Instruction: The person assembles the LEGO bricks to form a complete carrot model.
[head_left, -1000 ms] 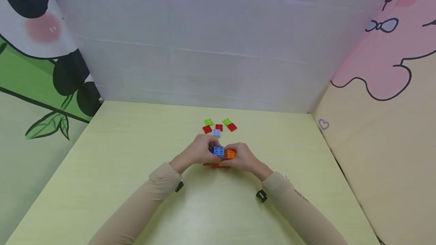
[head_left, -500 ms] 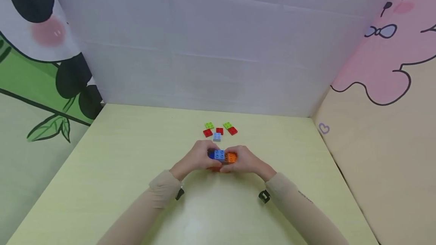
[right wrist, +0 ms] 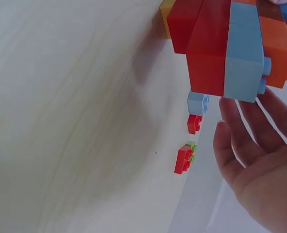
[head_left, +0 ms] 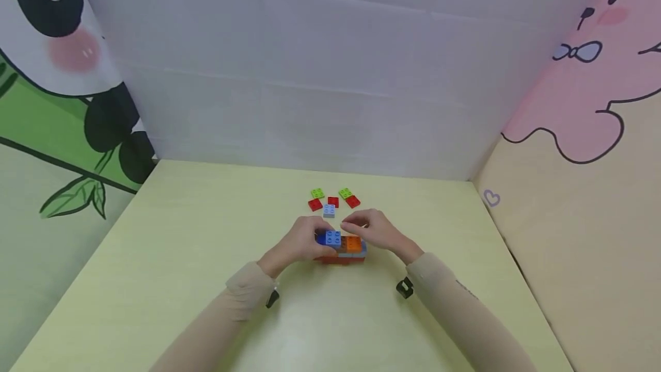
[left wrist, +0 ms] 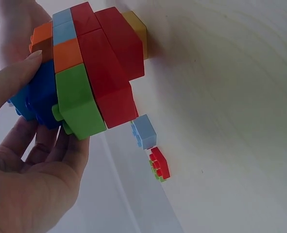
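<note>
A built-up block of toy building bricks (head_left: 343,256) stands in the middle of the head view. It has red layers low down, then light blue, green and orange, with dark blue, brown and orange bricks above and a blue brick (head_left: 333,238) on top. My left hand (head_left: 304,238) grips its left end, thumb in front and fingers behind, around the dark blue brick (left wrist: 42,94). Just behind the right end is my right hand (head_left: 377,228), holding nothing. In the right wrist view its loosely bent fingers (right wrist: 245,141) lie beside the light blue brick (right wrist: 244,53).
Beyond the built block, loose bricks lie on the pale wooden table (head_left: 237,205): a light blue brick (head_left: 329,211), several red ones (head_left: 353,201) and two green ones (head_left: 317,193). A white backdrop (head_left: 320,102) rises behind, with cartoon-printed side panels left and right.
My right hand has let go of the right end and moved up and back, uncovering the orange and light blue bricks there. The left hand keeps its grip.
</note>
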`<state>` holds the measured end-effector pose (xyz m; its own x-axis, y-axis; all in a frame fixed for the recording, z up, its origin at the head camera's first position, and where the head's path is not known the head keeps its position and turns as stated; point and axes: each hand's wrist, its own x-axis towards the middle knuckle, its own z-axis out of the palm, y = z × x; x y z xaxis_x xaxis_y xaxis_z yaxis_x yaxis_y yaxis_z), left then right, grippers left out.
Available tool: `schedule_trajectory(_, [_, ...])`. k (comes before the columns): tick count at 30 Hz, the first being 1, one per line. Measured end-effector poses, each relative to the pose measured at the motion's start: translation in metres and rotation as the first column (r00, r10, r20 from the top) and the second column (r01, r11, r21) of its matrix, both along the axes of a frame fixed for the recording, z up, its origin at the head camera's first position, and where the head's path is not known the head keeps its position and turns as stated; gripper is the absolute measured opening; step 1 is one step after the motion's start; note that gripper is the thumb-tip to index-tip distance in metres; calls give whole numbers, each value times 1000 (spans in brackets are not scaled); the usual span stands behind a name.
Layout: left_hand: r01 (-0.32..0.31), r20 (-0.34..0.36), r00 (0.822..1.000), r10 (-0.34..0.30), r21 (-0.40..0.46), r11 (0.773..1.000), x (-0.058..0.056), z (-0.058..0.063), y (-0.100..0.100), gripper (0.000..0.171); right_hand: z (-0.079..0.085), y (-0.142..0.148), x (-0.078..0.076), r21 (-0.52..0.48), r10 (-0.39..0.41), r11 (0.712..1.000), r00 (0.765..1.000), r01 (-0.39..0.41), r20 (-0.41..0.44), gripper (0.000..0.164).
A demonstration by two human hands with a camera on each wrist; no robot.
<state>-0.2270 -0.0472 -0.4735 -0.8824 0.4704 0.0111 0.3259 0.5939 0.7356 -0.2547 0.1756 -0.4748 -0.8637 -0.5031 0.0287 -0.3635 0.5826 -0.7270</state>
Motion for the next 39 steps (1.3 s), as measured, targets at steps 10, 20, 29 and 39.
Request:
schedule_trajectory(10, [-10,21,1000,10,15,1000,4,-4,-2,36,-4,-10,-15,83,-61,995,998,63,-25,42])
schedule_trajectory(20, [5,17,1000,-6,16,1000,6,-7,-2,35,-14,-26,-38,233,-69,970,998,69,-6,44])
schedule_trajectory(29, [19,-42,999,-19,6,1000,2,-5,-4,33,-18,-45,-67,347,-41,936,998,53,-43,42])
schedule_trajectory(39, [47,-60,997,-45,23,999,3,-3,-3,32,-21,-61,-68,500,-14,862,990,83,-140,34])
